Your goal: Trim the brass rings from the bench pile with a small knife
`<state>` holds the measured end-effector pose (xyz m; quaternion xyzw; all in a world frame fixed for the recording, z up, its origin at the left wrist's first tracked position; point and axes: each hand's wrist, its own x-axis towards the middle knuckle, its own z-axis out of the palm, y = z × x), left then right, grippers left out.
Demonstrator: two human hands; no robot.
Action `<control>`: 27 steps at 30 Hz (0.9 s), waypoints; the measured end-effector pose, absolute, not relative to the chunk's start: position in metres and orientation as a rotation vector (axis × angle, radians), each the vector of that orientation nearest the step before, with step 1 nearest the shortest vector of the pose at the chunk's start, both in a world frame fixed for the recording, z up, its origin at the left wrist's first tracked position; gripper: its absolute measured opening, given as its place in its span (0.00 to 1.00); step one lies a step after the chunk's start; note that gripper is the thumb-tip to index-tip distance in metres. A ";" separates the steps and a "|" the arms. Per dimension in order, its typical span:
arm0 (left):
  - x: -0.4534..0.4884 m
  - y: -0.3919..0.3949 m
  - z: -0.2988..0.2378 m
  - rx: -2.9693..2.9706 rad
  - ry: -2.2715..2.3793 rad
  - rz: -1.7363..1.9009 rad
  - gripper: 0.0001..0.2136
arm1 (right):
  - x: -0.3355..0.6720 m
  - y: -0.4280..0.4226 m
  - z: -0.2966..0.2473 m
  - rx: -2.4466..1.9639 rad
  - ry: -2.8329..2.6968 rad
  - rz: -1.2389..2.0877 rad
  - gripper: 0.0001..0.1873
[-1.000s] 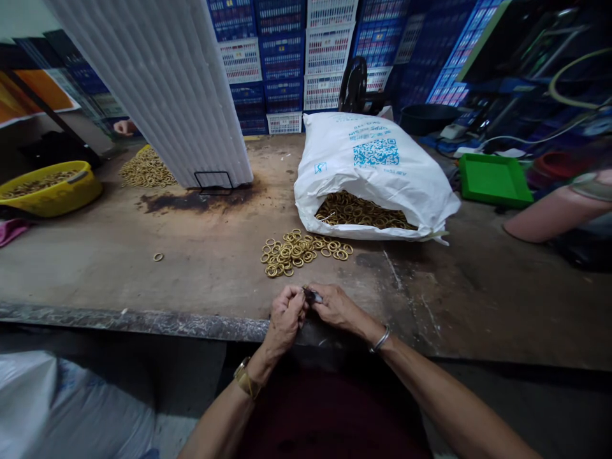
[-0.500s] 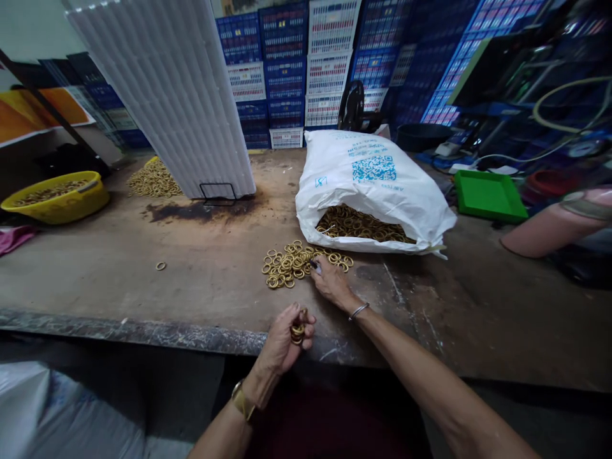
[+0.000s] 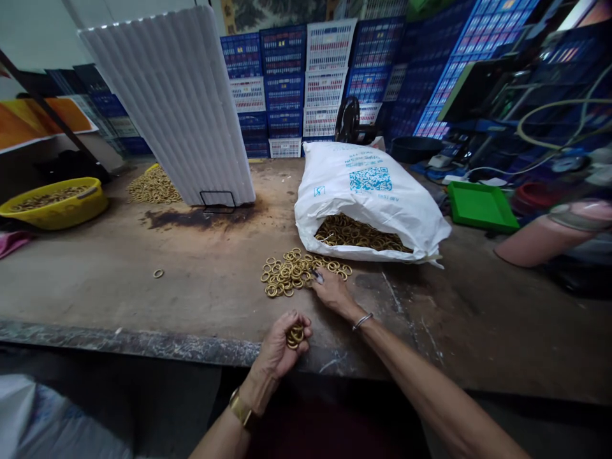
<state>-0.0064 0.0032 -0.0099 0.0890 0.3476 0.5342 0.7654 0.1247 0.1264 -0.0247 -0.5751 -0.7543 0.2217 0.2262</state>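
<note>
Several brass-coloured rings [image 3: 295, 336] sit in the curled fingers of my left hand [image 3: 282, 347], palm up by the table's front edge. My right hand [image 3: 333, 291] reaches to the right side of a loose pile of rings [image 3: 285, 271]. At its fingertips is a small dark and pale object [image 3: 317, 276], too small to name; the fingers are closed around it. Behind the pile lies a white woven sack [image 3: 370, 191], its torn mouth facing me and full of the same rings. One single ring [image 3: 158, 273] lies apart on the left.
A tall white corrugated panel [image 3: 172, 108] stands in a black wire holder [image 3: 217, 201]. Beyond it lies another heap of rings [image 3: 153, 187]. A yellow basin [image 3: 55, 204] holds more. On the right are a green tray [image 3: 482, 205] and a pink bottle [image 3: 549, 236]. Crates [image 3: 285, 83] are stacked behind.
The view has tilted up slightly, so things sit a little lower. My left hand has turned slightly with the rings in it. My right hand stays at the pile.
</note>
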 end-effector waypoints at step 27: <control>0.003 0.005 -0.002 0.924 1.263 1.141 0.11 | 0.129 0.057 -0.003 -1.327 -1.341 1.714 0.15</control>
